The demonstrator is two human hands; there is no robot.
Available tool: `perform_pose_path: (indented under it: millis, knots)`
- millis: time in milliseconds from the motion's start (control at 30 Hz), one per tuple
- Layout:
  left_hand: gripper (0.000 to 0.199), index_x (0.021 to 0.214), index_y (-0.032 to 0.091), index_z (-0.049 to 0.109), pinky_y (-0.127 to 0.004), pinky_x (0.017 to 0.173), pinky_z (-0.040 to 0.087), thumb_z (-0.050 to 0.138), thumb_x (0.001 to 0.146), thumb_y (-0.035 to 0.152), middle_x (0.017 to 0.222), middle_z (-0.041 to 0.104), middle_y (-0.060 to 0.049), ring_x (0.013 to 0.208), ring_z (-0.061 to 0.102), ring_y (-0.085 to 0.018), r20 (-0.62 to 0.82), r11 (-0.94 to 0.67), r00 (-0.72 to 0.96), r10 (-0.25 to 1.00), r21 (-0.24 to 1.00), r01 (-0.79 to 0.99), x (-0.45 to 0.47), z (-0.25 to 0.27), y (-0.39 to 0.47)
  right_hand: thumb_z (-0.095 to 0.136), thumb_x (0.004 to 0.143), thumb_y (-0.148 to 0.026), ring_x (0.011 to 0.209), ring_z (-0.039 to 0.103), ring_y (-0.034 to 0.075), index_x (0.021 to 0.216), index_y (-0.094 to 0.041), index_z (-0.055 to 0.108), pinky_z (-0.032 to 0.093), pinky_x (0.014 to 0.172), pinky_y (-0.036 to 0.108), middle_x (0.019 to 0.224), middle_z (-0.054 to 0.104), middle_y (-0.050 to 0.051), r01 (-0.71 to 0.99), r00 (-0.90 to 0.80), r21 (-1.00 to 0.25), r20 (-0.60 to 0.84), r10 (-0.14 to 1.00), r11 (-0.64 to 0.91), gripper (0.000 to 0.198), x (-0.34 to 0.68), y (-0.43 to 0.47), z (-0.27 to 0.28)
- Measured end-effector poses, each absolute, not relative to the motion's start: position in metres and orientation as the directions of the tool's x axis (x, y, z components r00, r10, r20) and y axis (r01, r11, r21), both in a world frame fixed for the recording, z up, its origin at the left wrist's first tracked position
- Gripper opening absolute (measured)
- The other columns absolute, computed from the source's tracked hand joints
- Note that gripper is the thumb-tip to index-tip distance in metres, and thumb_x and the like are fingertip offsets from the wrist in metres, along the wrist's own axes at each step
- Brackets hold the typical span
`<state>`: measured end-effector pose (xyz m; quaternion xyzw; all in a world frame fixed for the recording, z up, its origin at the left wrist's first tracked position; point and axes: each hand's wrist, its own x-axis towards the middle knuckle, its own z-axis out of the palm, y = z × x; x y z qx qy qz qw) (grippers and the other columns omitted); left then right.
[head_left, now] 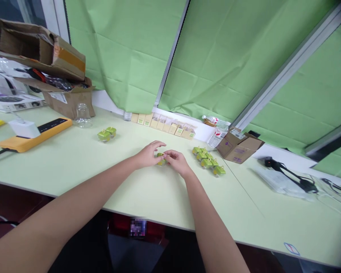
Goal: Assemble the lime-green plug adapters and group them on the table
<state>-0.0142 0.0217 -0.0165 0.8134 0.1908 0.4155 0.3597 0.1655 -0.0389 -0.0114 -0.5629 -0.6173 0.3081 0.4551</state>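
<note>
A small clear container with a green lid is between my hands over the middle of the table. My left hand has it at the left side, thumb against it and the other fingers curved above and behind. Against the right side of the lid, my right hand closes with thumb and index finger near a pale loop. My fingers partly cover the container. Several like green-lidded containers stand in a cluster to the right. Two more green-lidded containers stand at the left.
Small tan boxes line the wall at the back. An orange power strip, a clear plastic cup and cardboard boxes are at left. Farther right are an open carton, plastic bags and black cables.
</note>
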Motion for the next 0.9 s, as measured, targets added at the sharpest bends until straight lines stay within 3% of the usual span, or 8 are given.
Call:
perform_pose_path:
  millis: [67,133,233,300,500,700,800,900]
  knots:
    - [0.063,0.136,0.025,0.049,-0.04,0.1,0.048,0.07,0.077,0.033,0.134,0.054,-0.012,0.123,0.054,-0.024,0.438,-0.6,0.654,0.617,0.799,0.031,-0.022,-0.018,0.025,0.071,0.074,-0.043,0.082,0.064,0.016,0.093,-0.02,0.072,0.051,0.08,0.032,0.097,0.072,0.005,0.412,0.038,-0.894,0.212,0.977,0.178,0.03,0.166,-0.038,-0.013]
    - [0.073,0.14,0.025,0.044,-0.038,0.092,0.05,0.073,0.074,0.034,0.125,0.06,-0.012,0.109,0.061,-0.022,0.35,-0.553,0.716,0.603,0.831,0.059,-0.026,-0.02,0.028,0.073,0.073,-0.043,0.085,0.065,0.018,0.093,-0.02,0.073,0.05,0.085,0.033,0.097,0.073,0.004,0.404,0.033,-0.893,0.229,0.973,0.197,0.031,0.165,-0.038,-0.015]
    - [0.07,0.135,0.022,0.049,-0.033,0.077,0.05,0.075,0.072,0.036,0.103,0.066,-0.007,0.084,0.062,-0.018,0.313,-0.575,0.752,0.581,0.811,0.106,-0.026,-0.021,0.028,0.075,0.072,-0.045,0.087,0.064,0.019,0.088,-0.02,0.075,0.048,0.088,0.034,0.092,0.074,0.004,0.393,0.048,-0.892,0.261,0.964,0.222,0.03,0.165,-0.036,-0.015]
    - [0.063,0.128,0.021,0.055,-0.031,0.073,0.049,0.075,0.072,0.038,0.096,0.067,-0.005,0.078,0.061,-0.017,0.323,-0.59,0.755,0.571,0.801,0.103,-0.025,-0.02,0.027,0.075,0.072,-0.047,0.086,0.064,0.019,0.086,-0.019,0.074,0.048,0.087,0.034,0.09,0.073,0.004,0.383,0.051,-0.896,0.263,0.963,0.224,0.031,0.165,-0.035,-0.015]
    - [0.06,0.125,0.023,0.059,-0.032,0.08,0.051,0.075,0.07,0.042,0.107,0.068,-0.006,0.089,0.064,-0.019,0.371,-0.606,0.704,0.606,0.788,0.106,-0.024,-0.015,0.028,0.074,0.073,-0.052,0.078,0.062,0.015,0.083,-0.02,0.065,0.053,0.076,0.03,0.083,0.067,0.0,0.146,0.13,-0.969,0.216,0.968,0.197,0.034,0.161,-0.037,-0.008]
    - [0.059,0.128,0.021,0.058,-0.035,0.089,0.05,0.07,0.074,0.042,0.118,0.067,-0.01,0.105,0.064,-0.026,0.373,-0.635,0.556,0.743,0.654,0.41,-0.039,-0.021,0.05,0.075,0.074,-0.043,0.081,0.068,0.019,0.085,-0.023,0.054,0.059,0.07,0.036,0.088,0.067,0.0,-0.288,0.34,-0.951,0.008,0.94,0.113,0.031,0.168,-0.04,0.002]
    - [0.051,0.125,0.021,0.059,-0.036,0.09,0.05,0.064,0.078,0.039,0.119,0.067,-0.01,0.107,0.063,-0.027,0.345,-0.567,0.457,0.82,0.604,0.56,-0.047,-0.025,0.064,0.074,0.078,-0.038,0.078,0.067,0.017,0.086,-0.021,0.058,0.059,0.069,0.031,0.088,0.068,0.003,-0.35,0.334,-0.936,-0.097,0.938,0.028,0.025,0.173,-0.04,0.001]
    - [0.049,0.124,0.019,0.058,-0.038,0.093,0.049,0.062,0.078,0.038,0.12,0.066,-0.011,0.106,0.063,-0.028,0.34,-0.526,0.401,0.85,0.575,0.627,-0.052,-0.03,0.076,0.081,0.073,-0.03,0.08,0.065,0.013,0.091,-0.02,0.064,0.056,0.07,0.023,0.09,0.068,0.003,-0.325,0.261,-0.945,-0.103,0.96,-0.013,0.026,0.173,-0.04,-0.001]
